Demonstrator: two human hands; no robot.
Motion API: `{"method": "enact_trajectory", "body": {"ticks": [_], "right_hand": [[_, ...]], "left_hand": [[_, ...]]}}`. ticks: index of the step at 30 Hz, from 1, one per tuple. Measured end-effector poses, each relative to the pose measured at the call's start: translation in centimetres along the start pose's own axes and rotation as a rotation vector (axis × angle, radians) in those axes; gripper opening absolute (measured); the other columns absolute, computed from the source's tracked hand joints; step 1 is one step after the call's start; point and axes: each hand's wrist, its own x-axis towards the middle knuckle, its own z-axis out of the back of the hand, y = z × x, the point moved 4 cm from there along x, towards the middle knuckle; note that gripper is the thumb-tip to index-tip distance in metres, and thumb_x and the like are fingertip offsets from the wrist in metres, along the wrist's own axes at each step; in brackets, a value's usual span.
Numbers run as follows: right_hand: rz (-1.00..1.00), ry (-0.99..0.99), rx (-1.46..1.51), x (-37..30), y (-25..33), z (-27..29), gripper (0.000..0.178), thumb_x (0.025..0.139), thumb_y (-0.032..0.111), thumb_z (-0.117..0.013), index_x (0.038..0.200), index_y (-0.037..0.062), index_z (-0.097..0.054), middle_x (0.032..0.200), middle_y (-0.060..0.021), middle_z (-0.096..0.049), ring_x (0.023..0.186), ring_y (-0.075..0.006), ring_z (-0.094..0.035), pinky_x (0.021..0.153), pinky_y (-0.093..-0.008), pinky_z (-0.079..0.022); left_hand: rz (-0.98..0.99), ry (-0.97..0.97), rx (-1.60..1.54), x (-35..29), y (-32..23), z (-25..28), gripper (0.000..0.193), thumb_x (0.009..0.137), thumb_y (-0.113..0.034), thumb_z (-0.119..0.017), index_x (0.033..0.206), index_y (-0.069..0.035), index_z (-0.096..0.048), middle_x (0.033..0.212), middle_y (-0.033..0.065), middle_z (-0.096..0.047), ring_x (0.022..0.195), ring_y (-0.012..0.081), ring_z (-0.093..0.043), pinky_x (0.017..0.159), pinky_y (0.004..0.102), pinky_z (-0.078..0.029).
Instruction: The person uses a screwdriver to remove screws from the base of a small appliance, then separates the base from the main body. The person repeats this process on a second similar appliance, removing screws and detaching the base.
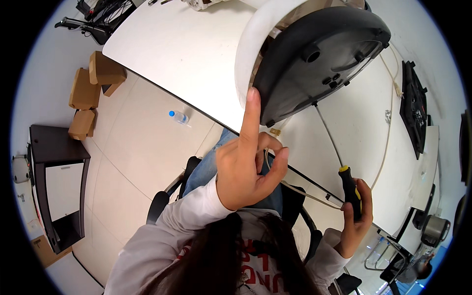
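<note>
A white appliance (246,54) is tipped up on the table, its rounded black bottom cover (295,73) facing me; I cannot tell its exact kind. My left hand (248,167) is in front of it, index finger stretched up against the cover's left edge, thumb apart and the other fingers bent, holding nothing. At the right, my right hand (358,211) grips the black-and-yellow handle of a long screwdriver (350,189). The thin shaft runs up to the cover's lower edge, where its tip meets or lies very near a small black tab.
A pale cord (314,198) crosses my lap, with another cable on the white table (187,59). A black panel (414,108) lies at the far right. On the floor are cardboard boxes (84,88), a plastic bottle (179,117) and a dark cabinet (59,142).
</note>
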Motion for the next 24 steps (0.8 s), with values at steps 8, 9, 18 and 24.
{"method": "enact_trajectory", "body": {"ticks": [8,9,18,24], "right_hand": [[-0.014,-0.019,-0.018,-0.1,-0.1,0.0,0.040,0.079,0.020,-0.063,0.115,0.0031,-0.055,0.117,-0.0132,-0.052,0.103,-0.0218,-0.051,0.082,-0.0285,-0.042],[-0.005,-0.019,-0.027,-0.1,-0.1,0.0,0.041,0.079,0.020,-0.063,0.115,0.0031,-0.055,0.117,-0.0132,-0.052,0.103,-0.0217,-0.051,0.080,-0.0279,-0.043],[-0.003,-0.064,-0.009,0.2,-0.9,0.5,0.048,0.080,0.025,-0.064,0.120,0.0010,-0.051,0.119,-0.0132,-0.052,0.096,-0.0178,-0.053,0.065,-0.0223,-0.043],[-0.021,-0.101,0.000,0.2,-0.7,0.6,0.060,0.080,0.029,-0.065,0.126,-0.0034,-0.044,0.118,-0.0134,-0.053,0.084,-0.0123,-0.051,0.066,-0.0221,-0.041]], "left_hand": [[0.083,0.087,-0.560,-0.1,-1.1,0.0,0.081,0.078,0.004,-0.049,0.138,0.007,0.005,0.066,0.0114,-0.060,0.049,0.0112,-0.053,0.051,0.0193,-0.042],[0.092,0.139,-0.614,-0.1,-1.2,0.2,0.080,0.079,0.004,-0.046,0.138,0.007,0.009,0.067,0.0139,-0.060,0.051,0.0128,-0.055,0.051,0.0195,-0.043],[-0.018,0.243,-0.232,-0.4,-1.0,-0.8,0.074,0.068,0.006,-0.054,0.133,0.013,-0.019,0.056,0.0064,-0.056,0.047,0.0166,-0.053,0.053,0.0218,-0.043],[-0.166,0.180,-0.109,-0.1,-0.4,-0.8,0.073,0.066,0.005,-0.056,0.133,0.008,-0.028,0.063,0.0036,-0.058,0.049,0.0170,-0.053,0.050,0.0234,-0.043]]}}
